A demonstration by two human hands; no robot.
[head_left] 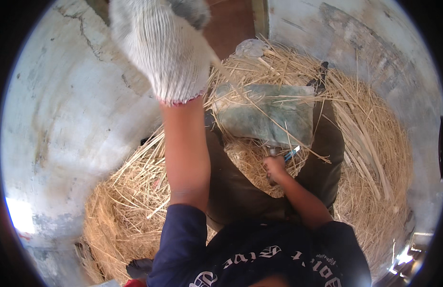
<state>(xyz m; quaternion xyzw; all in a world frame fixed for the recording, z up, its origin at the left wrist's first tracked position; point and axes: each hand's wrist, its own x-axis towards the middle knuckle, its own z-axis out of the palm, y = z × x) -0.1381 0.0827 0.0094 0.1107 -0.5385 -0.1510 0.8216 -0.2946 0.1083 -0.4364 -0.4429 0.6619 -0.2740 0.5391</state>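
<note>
My left hand [161, 52], in a white knitted glove, is raised close to the camera. Its fingers are curled, mostly turned away, round a thin pale strip [259, 109] like split bamboo. From the glove the strip slants down to the right across a worn grey-green pad [259, 126] between my knees. Just below the pad's near edge, my bare right hand [275, 168] is closed round a tool's handle with a metal collar [272, 150]; its working end is hidden. A blue tool with a bright blade-like tip [293, 152] lies beside that hand.
Heaps of straw-coloured shavings [125, 210] surround my legs. Longer strips [360, 138] lie to the right. A pale curved wall [73, 105] rises on the left, another [393, 52] on the right. A clear crumpled plastic bag [250, 48] sits beyond the pad.
</note>
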